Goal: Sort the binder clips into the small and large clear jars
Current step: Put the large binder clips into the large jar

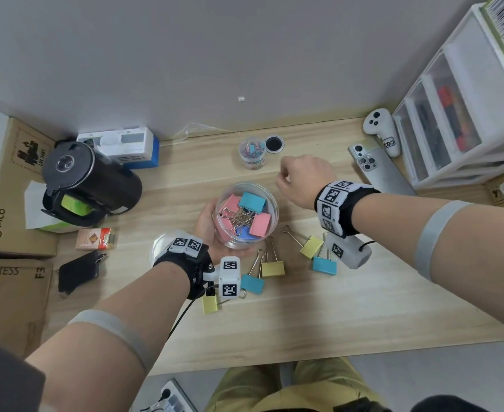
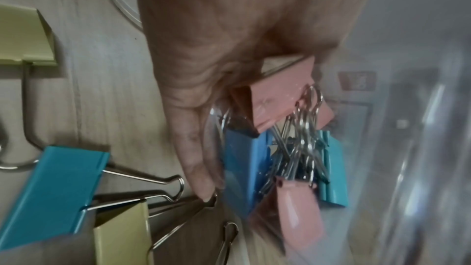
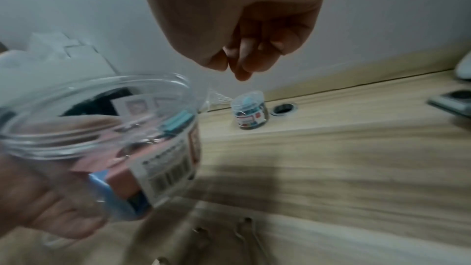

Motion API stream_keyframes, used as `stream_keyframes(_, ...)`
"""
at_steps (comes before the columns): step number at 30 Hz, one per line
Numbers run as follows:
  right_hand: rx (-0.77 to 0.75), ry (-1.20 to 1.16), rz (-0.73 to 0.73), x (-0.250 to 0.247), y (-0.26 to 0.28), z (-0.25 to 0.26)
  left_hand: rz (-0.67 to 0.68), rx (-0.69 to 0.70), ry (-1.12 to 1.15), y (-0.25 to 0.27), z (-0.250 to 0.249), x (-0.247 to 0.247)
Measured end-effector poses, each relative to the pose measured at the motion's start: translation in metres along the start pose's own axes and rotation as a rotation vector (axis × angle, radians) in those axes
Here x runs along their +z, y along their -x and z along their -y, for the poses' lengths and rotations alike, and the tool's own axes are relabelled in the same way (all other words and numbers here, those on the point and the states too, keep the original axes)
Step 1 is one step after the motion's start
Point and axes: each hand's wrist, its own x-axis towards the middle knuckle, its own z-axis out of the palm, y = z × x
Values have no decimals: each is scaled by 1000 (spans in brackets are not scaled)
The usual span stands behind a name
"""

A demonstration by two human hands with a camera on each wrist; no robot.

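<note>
My left hand (image 1: pixel 207 226) grips the large clear jar (image 1: pixel 271 203) from the side and holds it tilted just above the table. Pink and blue large clips (image 1: pixel 252 200) lie inside it, also seen through the jar wall (image 2: pixel 285 158). My right hand (image 1: pixel 301 176) hovers to the upper right of the jar's mouth. Its fingertips (image 3: pixel 242 74) are curled together, and nothing shows between them. The small jar (image 1: pixel 252 154) of small clips stands open at the back. Several yellow and blue large clips (image 1: pixel 273 267) lie loose on the table in front of the large jar.
A clear lid (image 1: pixel 160 242) lies under my left wrist. A black kettle (image 1: pixel 87 182), a red box (image 1: pixel 96 238) and a black pouch (image 1: pixel 79 272) sit at the left. At the right are a phone (image 1: pixel 375 171), a white controller (image 1: pixel 383 132) and a drawer unit (image 1: pixel 459 114).
</note>
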Motion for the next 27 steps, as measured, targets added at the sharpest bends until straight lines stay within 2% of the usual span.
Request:
stream_keyframes(4,102,98,405,24,8,-34,2,-13,-11,-3,7,-7)
stream_keyframes(6,133,129,505,37,19,-42,9,-15,-7,-4,11,-8)
stream_keyframes(15,44,316,610,72,54,-26,2,-16,-50,-9,26,-10)
stream_keyframes(19,56,314,598,77,55,-22,-1,-19,-56,-9,30,-9)
stream_keyframes(22,123,208,594,67,52,-26,7,-26,-62,-7,30,-9)
stream_keyframes(27,300,67,684,52,55,-41,17,-17,-74,-4,26,-5)
